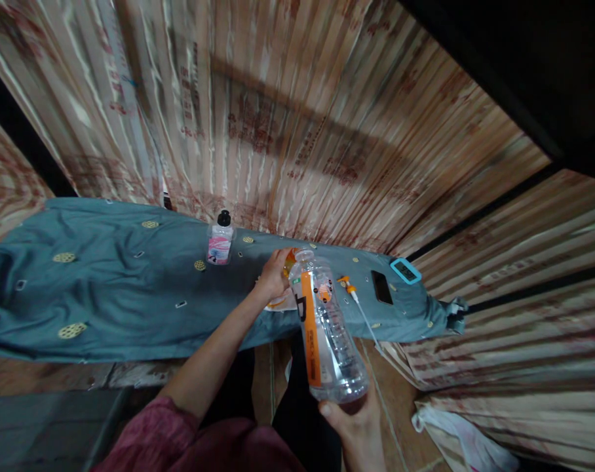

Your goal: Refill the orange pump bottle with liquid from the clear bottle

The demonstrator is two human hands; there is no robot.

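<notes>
A large clear plastic bottle [327, 334] with an orange label is tilted in front of me, uncapped mouth up and away. My right hand [354, 419] is closed round its base. Beside that mouth, my left hand [274, 278] grips a smaller yellow-orange container [289, 262], mostly hidden by my fingers and the clear bottle. Below the left hand, a white and orange surface [282, 302] shows, perhaps its label. To the right of the clear bottle, an orange pump head [347, 286] with a long pale tube lies on the cloth.
A blue-green patterned cloth [130, 308] covers the narrow bench. On it are a black-capped bottle with a pink label [219, 241], a dark phone [381, 288] and a blue-framed digital clock [405, 270]. Striped plastic sheeting [278, 144] hangs behind; a white bag [459, 436] lies lower right.
</notes>
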